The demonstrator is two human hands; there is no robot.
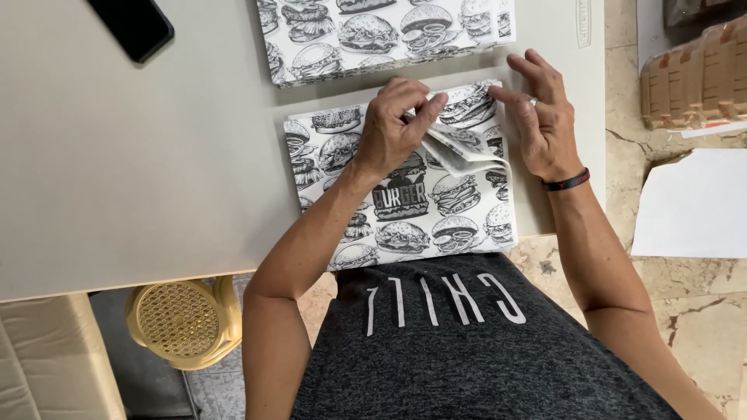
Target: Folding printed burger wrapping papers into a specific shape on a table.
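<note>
A stack of paper bags printed with black-and-white burgers lies on the grey table in front of me. My left hand pinches a lifted fold of the top bag between thumb and fingers. My right hand rests with spread fingers on the bag's right edge, near the far corner. A black band sits on the right wrist.
A second stack of the same printed bags lies farther back. A black phone is at the far left. Brown cardboard trays and a white sheet lie on the stone floor at right. A yellow woven stool stands under the table.
</note>
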